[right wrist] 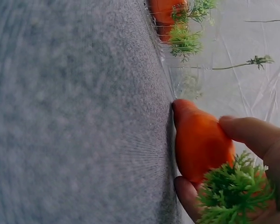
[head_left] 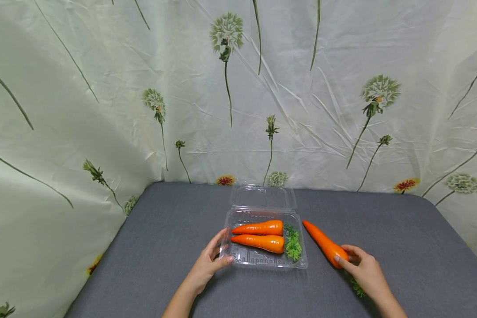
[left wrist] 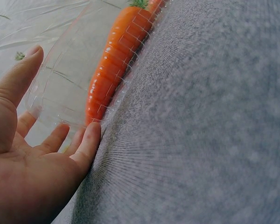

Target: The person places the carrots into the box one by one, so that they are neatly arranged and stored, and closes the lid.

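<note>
A clear plastic container (head_left: 258, 261) stands unlidded, its hinged lid (head_left: 262, 197) folded back toward the wall. Inside lie two orange carrots, a rear carrot (head_left: 258, 228) and a front carrot (head_left: 258, 243), with green tops (head_left: 293, 247) at the right end. My left hand (head_left: 206, 264) rests at the container's left side, fingers spread and fingertips (left wrist: 94, 130) touching its edge. To the right, a third carrot (head_left: 322, 240) lies slanted on the table. My right hand (head_left: 363, 270) pinches its thick end between thumb and fingers, and its leafy top (right wrist: 235, 191) sticks out beneath the hand.
Grey cloth covers the table (head_left: 159, 247), whose rounded back corners meet a pale flower-printed curtain (head_left: 294, 88). The raised lid reaches near the table's back edge.
</note>
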Demonstrator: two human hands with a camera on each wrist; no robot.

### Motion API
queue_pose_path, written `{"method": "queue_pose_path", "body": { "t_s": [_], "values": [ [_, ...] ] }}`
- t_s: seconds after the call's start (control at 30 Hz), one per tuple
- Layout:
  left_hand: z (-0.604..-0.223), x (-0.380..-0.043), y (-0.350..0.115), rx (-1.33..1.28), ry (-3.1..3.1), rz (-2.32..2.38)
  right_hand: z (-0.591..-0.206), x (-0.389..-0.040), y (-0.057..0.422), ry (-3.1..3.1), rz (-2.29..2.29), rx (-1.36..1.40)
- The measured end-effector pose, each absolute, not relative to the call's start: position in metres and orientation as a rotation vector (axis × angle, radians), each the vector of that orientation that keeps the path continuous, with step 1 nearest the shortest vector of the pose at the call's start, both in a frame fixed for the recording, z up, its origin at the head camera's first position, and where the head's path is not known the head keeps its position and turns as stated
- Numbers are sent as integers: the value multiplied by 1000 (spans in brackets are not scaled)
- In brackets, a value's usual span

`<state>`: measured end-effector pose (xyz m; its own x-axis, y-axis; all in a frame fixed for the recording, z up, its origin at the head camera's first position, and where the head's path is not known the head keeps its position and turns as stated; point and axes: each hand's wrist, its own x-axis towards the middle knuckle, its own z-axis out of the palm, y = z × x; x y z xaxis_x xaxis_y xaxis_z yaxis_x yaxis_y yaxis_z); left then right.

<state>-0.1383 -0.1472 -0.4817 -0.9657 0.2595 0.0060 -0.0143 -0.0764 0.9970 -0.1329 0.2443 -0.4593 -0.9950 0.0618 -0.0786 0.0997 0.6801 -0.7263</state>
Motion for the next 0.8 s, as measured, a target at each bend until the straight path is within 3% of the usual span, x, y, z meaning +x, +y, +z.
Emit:
{"method": "queue_pose_path", "body": {
  "t_s": [0.8],
  "values": [
    [-480, -138, -148, 273, 1986, 2160, -443, -135, 233, 3012, -1463, 127]
  ]
}}
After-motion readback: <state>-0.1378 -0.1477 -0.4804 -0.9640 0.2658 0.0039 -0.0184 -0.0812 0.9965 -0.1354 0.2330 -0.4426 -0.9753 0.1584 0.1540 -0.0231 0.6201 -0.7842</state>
